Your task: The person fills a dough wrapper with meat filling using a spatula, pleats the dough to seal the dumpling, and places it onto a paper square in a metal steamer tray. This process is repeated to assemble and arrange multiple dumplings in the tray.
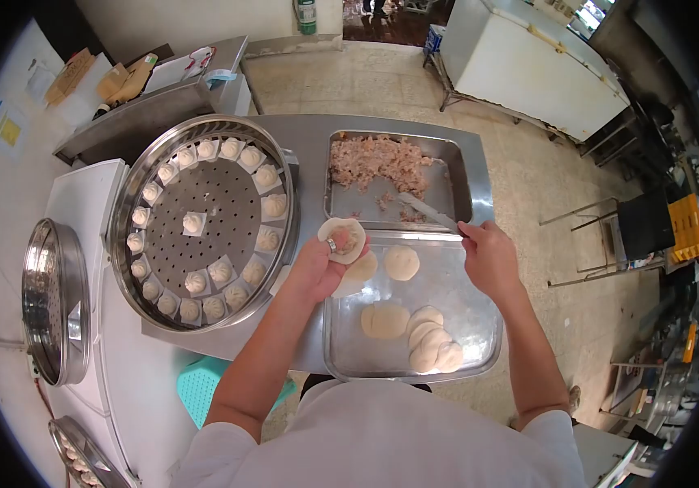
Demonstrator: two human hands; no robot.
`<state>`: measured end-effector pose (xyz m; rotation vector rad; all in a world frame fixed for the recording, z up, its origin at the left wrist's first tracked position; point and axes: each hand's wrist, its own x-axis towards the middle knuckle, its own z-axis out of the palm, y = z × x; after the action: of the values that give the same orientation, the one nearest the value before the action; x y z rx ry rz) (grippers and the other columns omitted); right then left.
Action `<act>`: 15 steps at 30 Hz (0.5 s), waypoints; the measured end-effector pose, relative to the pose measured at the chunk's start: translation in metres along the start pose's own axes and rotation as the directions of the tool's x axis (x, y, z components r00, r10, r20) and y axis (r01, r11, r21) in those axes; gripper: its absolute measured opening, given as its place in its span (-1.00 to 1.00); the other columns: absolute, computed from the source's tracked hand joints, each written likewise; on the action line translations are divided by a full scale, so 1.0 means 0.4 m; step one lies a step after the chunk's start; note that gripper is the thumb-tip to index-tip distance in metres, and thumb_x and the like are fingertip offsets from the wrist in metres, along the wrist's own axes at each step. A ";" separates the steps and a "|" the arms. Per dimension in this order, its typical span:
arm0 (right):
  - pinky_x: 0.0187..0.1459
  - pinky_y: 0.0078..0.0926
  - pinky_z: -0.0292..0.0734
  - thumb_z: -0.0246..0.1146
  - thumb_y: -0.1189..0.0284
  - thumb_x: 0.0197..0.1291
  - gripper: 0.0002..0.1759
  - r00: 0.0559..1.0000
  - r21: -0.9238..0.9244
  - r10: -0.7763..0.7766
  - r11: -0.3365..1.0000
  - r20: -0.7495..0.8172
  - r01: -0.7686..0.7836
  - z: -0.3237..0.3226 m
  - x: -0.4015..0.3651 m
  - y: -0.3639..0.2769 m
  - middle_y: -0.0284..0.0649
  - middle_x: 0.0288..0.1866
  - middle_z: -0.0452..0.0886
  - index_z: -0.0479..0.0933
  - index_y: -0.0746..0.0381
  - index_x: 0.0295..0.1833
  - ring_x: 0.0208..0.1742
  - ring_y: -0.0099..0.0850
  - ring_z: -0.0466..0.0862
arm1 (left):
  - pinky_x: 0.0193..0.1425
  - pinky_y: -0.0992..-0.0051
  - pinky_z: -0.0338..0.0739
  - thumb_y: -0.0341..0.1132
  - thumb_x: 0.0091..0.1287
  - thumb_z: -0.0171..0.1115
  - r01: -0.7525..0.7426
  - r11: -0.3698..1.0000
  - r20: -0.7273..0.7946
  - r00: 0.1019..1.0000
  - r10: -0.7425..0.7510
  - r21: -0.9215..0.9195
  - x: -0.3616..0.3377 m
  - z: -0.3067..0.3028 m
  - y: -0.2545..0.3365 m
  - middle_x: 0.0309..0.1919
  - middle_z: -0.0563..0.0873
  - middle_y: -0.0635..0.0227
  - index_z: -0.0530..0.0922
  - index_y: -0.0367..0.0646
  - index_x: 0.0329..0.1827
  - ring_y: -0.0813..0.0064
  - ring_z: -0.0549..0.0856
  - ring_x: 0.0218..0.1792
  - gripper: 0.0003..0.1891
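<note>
On my left hand (pixel 317 264) lies a round dough wrapper (pixel 353 227) with some filling (pixel 345 239) on it; the fingers curl under and around it. My right hand (pixel 489 256) is closed on the handle end of a flat spatula (pixel 424 211), whose blade reaches into the metal pan (pixel 463 183) of minced filling (pixel 378 160). Below the hands, a metal tray (pixel 479 309) bears flat dough rounds (pixel 402 263) and an overlapping pile of them (pixel 431 342). To the left stands a large perforated steamer (pixel 223 195) with pleated buns (pixel 194 223) on paper squares.
Another round steamer (pixel 55 301) stands at the far left, with a further one holding buns (pixel 77 459) below it. A turquoise stool (pixel 201 390) is under the table's left edge. A dark chair (pixel 644 222) and a white freezer (pixel 528 73) stand to the right.
</note>
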<state>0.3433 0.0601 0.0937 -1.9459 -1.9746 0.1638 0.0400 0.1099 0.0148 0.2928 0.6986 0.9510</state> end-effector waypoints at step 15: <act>0.06 -0.14 0.72 0.32 0.43 0.24 -0.76 0.948 -0.288 0.179 0.953 0.262 -0.100 0.236 0.120 -0.001 0.10 0.09 0.63 0.70 0.30 -0.03 0.01 0.02 0.76 | 0.35 0.16 0.68 -0.38 0.53 0.21 0.016 0.998 0.006 1.000 -0.016 -0.068 -0.038 0.022 -0.117 0.13 0.71 0.04 0.53 -0.37 0.22 0.11 0.72 0.21 -0.70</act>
<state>0.3121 0.1231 0.0148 -2.3570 -2.1299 0.2341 0.0701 0.0716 0.0032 0.2292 0.6611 0.9563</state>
